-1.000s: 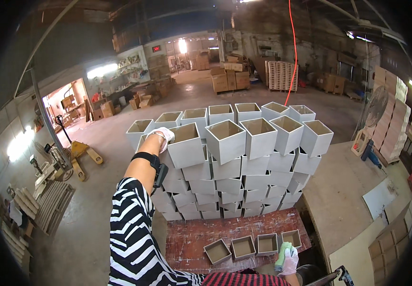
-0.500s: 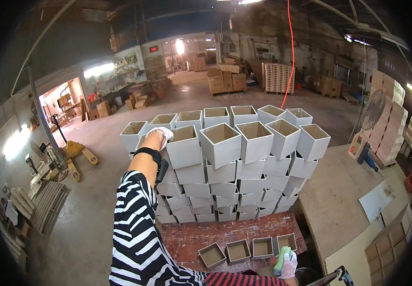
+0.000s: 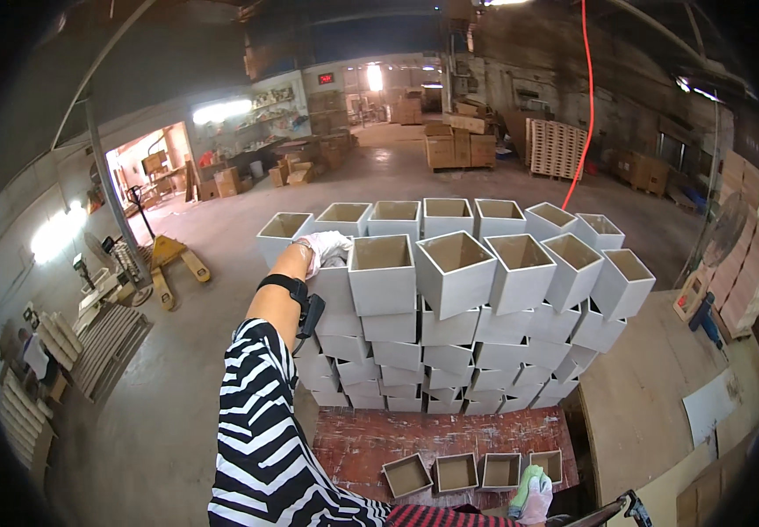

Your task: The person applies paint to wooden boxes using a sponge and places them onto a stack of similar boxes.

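My left hand (image 3: 327, 248), in a white glove, reaches over the left end of the stack's front top row. Its fingers curl at the upper edge of a grey open-topped box (image 3: 337, 294), which the hand and wrist partly hide. Right beside it stands another grey box (image 3: 383, 294) with a brown inside. Low in the picture my gloved right hand (image 3: 535, 502) is closed on a light green cloth (image 3: 524, 488). That hand is next to the rightmost small open box (image 3: 547, 465) of a short row on the red scuffed board (image 3: 353, 439).
Grey boxes are piled several layers high, many set askew. A yellow pallet jack (image 3: 169, 259) stands on the left. Brown cartons (image 3: 458, 147) and a stack of pallets (image 3: 557, 147) are at the back. An orange-red hose (image 3: 588, 97) hangs down behind the boxes.
The whole view has shifted, so the scene sits farther right. My left hand remains at the left end of the front row, and my right hand still holds the green cloth.
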A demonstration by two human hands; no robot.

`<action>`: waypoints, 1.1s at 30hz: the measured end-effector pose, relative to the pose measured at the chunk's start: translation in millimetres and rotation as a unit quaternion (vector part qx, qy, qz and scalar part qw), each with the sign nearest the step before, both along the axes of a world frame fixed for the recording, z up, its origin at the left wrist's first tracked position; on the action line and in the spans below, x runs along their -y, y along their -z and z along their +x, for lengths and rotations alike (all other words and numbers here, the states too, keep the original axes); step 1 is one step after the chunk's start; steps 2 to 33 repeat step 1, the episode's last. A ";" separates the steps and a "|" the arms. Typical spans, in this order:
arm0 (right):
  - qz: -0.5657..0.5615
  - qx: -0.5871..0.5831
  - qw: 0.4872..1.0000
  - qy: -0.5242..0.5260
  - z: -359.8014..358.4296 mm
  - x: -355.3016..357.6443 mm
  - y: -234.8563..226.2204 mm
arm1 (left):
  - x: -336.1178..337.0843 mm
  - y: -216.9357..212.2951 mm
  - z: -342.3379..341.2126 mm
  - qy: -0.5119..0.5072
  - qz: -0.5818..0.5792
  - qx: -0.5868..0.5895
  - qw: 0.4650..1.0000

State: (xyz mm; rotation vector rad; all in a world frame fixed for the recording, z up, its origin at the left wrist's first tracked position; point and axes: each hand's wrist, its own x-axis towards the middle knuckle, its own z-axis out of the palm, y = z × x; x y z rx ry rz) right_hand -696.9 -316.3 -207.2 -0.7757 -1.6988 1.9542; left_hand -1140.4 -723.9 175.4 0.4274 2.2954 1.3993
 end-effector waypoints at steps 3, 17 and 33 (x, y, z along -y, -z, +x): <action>-0.004 0.005 1.000 -0.006 -0.4 -13.0 20.2 | 6.7 3.1 -2.9 -0.004 0.004 0.001 1.000; -0.004 0.005 1.000 -0.006 -0.4 -13.0 20.2 | 6.7 3.1 -2.9 -0.004 0.004 0.001 1.000; -0.004 0.005 1.000 -0.006 -0.4 -13.0 20.2 | 6.7 3.1 -2.9 -0.004 0.004 0.001 1.000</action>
